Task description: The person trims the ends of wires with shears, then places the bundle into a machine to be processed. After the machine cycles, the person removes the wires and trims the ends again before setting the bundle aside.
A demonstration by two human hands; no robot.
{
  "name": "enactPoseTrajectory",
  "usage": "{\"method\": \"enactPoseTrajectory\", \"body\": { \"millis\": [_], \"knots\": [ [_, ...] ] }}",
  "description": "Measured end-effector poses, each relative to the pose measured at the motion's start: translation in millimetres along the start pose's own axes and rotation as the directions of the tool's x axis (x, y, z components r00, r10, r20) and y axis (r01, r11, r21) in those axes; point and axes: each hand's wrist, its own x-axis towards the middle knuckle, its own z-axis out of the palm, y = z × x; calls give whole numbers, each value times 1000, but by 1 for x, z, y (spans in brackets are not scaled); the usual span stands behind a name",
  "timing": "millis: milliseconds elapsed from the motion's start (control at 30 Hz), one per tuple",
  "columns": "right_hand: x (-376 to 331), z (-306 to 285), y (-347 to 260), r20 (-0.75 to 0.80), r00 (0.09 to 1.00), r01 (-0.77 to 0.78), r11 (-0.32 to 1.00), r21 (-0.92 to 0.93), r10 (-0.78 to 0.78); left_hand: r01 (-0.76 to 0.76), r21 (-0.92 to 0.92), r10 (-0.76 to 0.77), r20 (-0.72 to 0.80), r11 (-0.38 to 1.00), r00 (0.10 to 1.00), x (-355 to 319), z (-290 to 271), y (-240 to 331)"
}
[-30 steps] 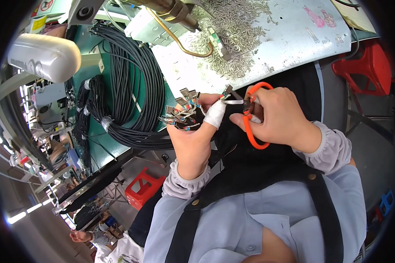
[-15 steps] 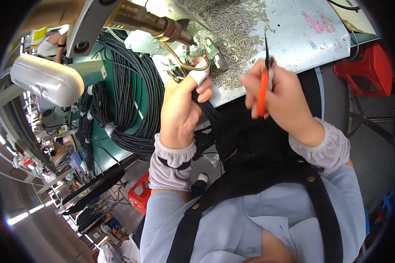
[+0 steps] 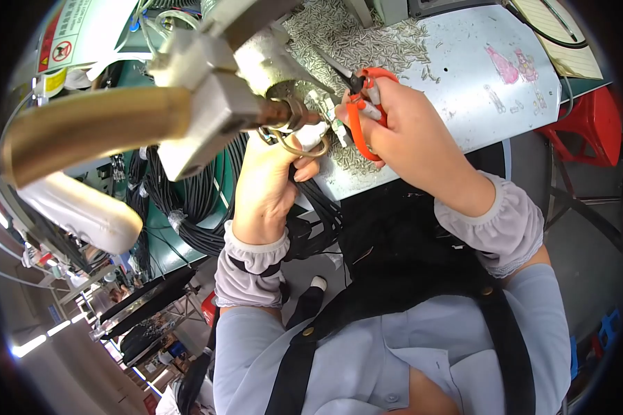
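My right hand (image 3: pixel 419 131) is closed around orange-handled scissors (image 3: pixel 355 84), their dark pivot and pointed blades reaching up and left over the metal pieces. My left hand (image 3: pixel 264 183) is curled at the table edge, beside a small pale fixture (image 3: pixel 340 130) below the machine's metal nozzle (image 3: pixel 299 116). White wrapping covers its thumb, partly behind a bent brass-coloured tube (image 3: pixel 318 150). Black cable (image 3: pixel 323 207) runs out from under the left fingers; the part inside the grip is hidden. My right fingertips are close to the fixture.
Many small silver pins (image 3: pixel 360 38) are strewn over the light metal tabletop (image 3: pixel 464 90). Coiled black cables (image 3: pixel 199 200) lie on a green surface at left. A machine arm (image 3: pixel 104 128) and a white lamp (image 3: pixel 93 214) hang over the left side. A red stool (image 3: pixel 592 131) stands at right.
My right hand has moved left and up with the scissors, toward the fixture, and the scissors' handles are now spread. My left hand stays by the fixture. The view has shifted.
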Motion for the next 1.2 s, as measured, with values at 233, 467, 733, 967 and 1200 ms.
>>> {"method": "enactPoseTrajectory", "body": {
  "millis": [233,467,733,967,1200],
  "knots": [
    [-1,0,-3,-5,1000,13,1000,14,-13,-60,42,64,-114,997,991,-7,4,-4],
    [-3,4,1,-13,999,40,999,11,-40,-58,101,66,-70,993,995,-7,7,-1],
    [-32,-2,-4,29,999,-40,984,172,35,-24,-51,22,-34,998,999,-37,10,-12],
    [-47,-4,-12,-276,890,260,901,-348,-363,-222,225,264,-180,949,948,-61,17,-41],
    [-56,9,-15,8,942,332,927,-176,-335,-194,274,206,-14,942,979,-74,15,-59]
  ]
}}
